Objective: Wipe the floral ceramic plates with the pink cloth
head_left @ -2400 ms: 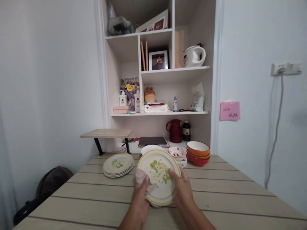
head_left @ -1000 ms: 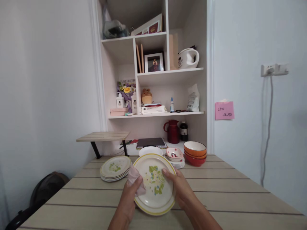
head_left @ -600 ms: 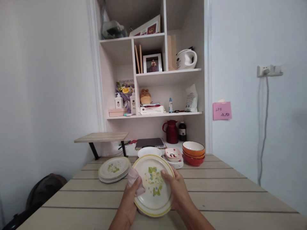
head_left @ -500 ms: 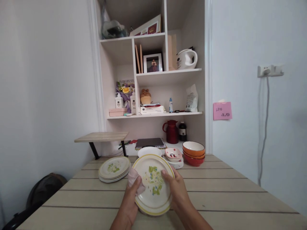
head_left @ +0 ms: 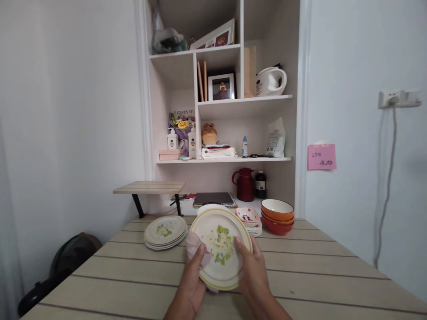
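A cream plate (head_left: 218, 246) with a yellow rim and green floral print is tilted up towards me above the table. My left hand (head_left: 191, 273) is closed on a pale pink cloth (head_left: 196, 250), pressing it around the plate's left edge. On the right edge, my right hand (head_left: 251, 269) grips the plate, its thumb on the face and its fingers behind. A stack of similar floral plates (head_left: 166, 230) lies on the table to the left. Behind the held plate, a white dish (head_left: 208, 208) is partly hidden.
Orange and red bowls (head_left: 276, 216) are stacked at the back right, beside small patterned dishes (head_left: 247, 215). A small raised wooden stand (head_left: 150, 187) is at the back left. The shelf unit holds a red jug (head_left: 245, 186) and a dark bottle (head_left: 260, 185). The slatted table (head_left: 316, 266) spans the front.
The view has shifted, so the surroundings sit further right. Both hands still hold the plate, which has turned slightly; a bit of cloth now shows below its lower edge.
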Available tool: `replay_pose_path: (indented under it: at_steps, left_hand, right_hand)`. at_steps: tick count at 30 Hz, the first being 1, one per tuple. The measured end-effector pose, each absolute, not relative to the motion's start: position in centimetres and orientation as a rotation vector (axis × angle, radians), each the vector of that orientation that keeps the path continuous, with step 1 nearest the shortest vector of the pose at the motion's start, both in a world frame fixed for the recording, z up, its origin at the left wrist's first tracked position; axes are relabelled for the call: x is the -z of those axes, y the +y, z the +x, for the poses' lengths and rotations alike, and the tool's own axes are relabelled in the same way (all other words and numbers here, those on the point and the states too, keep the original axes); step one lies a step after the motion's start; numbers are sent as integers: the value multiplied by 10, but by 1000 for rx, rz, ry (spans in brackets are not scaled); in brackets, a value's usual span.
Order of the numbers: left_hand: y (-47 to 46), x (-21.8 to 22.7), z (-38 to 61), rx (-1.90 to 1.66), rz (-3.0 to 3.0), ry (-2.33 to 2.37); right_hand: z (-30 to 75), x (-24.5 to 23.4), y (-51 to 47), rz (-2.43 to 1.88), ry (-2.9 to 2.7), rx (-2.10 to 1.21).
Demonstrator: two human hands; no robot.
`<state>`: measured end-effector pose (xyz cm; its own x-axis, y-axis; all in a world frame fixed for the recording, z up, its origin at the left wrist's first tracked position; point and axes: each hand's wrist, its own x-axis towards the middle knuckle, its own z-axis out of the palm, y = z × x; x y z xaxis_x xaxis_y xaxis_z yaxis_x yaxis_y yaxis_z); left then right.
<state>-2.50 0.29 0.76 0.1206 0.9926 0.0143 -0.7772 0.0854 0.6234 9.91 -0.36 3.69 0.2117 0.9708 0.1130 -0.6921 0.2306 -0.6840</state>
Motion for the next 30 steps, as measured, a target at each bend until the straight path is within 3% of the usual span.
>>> replay_pose_path:
  at_steps: [10,19,30]
  left_hand:
    - [-3,-31,-46,-1602,659,606]
    - [-5,-27,-64,-1485,914,660]
    - [-1,-21,-58,-1426,831,665]
  right_hand:
    - [116,-53,-4,-499,-814,-1525]
    - [139,-60,-10,-492,-948,-1748]
    - [124,-45,-1,-599,-858,-1544]
